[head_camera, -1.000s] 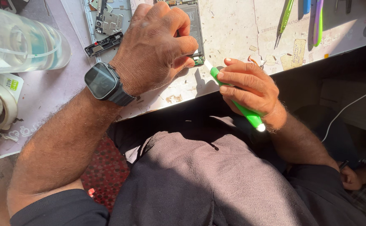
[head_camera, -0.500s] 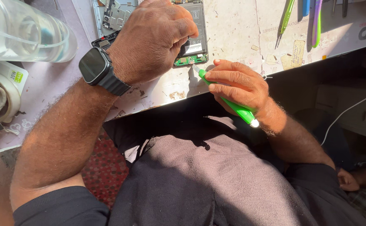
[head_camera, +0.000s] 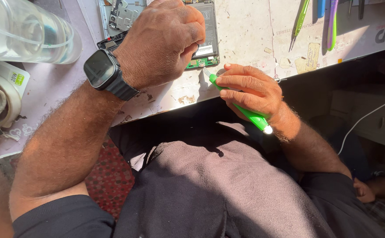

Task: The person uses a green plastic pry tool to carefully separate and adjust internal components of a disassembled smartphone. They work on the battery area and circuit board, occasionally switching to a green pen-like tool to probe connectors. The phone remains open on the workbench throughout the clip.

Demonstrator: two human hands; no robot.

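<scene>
Pinning opened phone [head_camera: 203, 42] with curled left hand [head_camera: 163, 39], right hand [head_camera: 252, 90] clamped on green tool [head_camera: 241, 110], tip near phone's bottom edge; worn bench [head_camera: 245, 39].

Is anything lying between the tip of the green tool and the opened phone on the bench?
Nothing visible does. The right hand holds the green tool with its tip just off the opened phone lower edge. The left hand rests on the phone, above that gap.
</scene>
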